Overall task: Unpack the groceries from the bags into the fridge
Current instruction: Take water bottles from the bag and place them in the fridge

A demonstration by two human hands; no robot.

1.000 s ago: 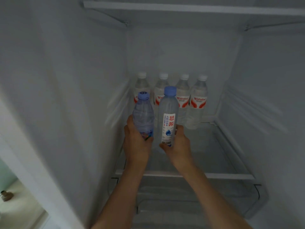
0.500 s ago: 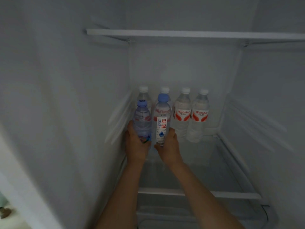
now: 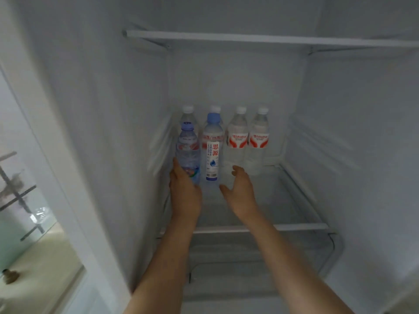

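Standing two blue-capped bottles in front of the back row on the fridge shelf [image 3: 260, 227] is the step in hand. Left hand [image 3: 184, 191] grips the clear bottle [image 3: 187, 152] near the shelf's left edge. Right hand [image 3: 239, 189] hangs spread and empty just beside the white-label bottle [image 3: 212, 152], which stands free. Next, I judge: loosen the left grip without tipping it, then draw both arms out for more groceries.

Both forearms bare, no sleeves or jewellery.
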